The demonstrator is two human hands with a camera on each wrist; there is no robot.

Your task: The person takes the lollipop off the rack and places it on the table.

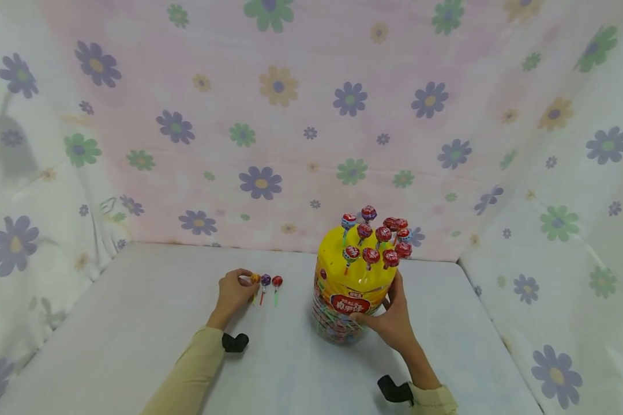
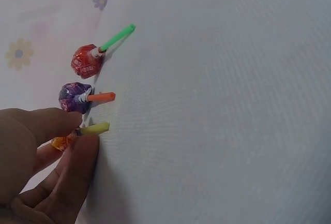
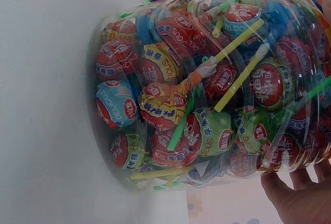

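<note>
My left hand (image 1: 235,295) pinches an orange lollipop (image 2: 60,143) with a yellow stick between thumb and fingers, low over the white table. Beside it lies a purple lollipop (image 2: 74,98) on an orange stick, then a red lollipop (image 2: 86,62) on a green stick, all in a row. My right hand (image 1: 394,325) grips a big clear jar (image 3: 207,105) round its near right side, the thumb across the front label. Wrapped lollipops fill the jar. Several more lollipops (image 1: 371,255) stand upright in its yellow lid (image 1: 332,245).
The white table (image 1: 291,374) meets a pink flowered cloth (image 1: 311,144) at the back. Similar white cloth hangs at the left and right sides. A black wrist mount (image 1: 235,343) sits on the left wrist, another black mount (image 1: 393,389) on the right.
</note>
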